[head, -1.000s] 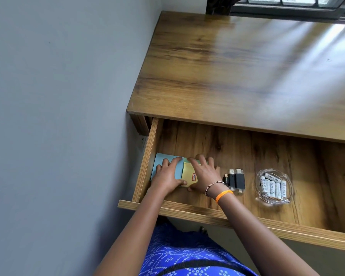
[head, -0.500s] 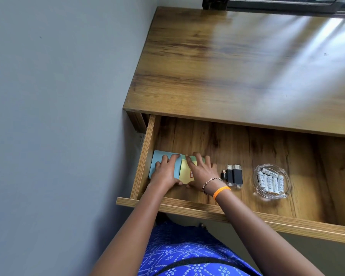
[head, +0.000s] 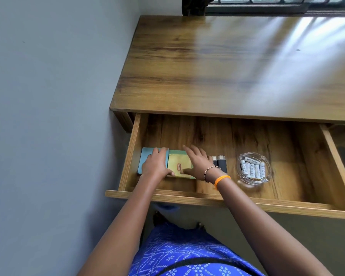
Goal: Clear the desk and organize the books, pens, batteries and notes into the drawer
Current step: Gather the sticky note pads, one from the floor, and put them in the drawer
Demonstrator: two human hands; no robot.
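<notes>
Wooden desk (head: pixel 207 66) with drawer (head: pixel 247 206) pulled open, beside a grey wall (head: pixel 48 96) and below a window (head: pixel 267 3).
Drawer contents, left to right: blue notes (head: pixel 144 158) touching yellow notes (head: pixel 178 164); two dark USB sticks (head: pixel 220 163); glass dish (head: pixel 253 181) holding white batteries (head: pixel 252 169), well apart from the notes.
Left hand (head: pixel 155 164): flat on the blue pad, fingers straight and close together, thumb reaching onto the yellow pad.
Right hand (head: pixel 199 161): over the yellow pad, fingers spread and straight, gripping nothing; bead bracelet (head: pixel 209 172) and orange band (head: pixel 221 179) at the wrist.
</notes>
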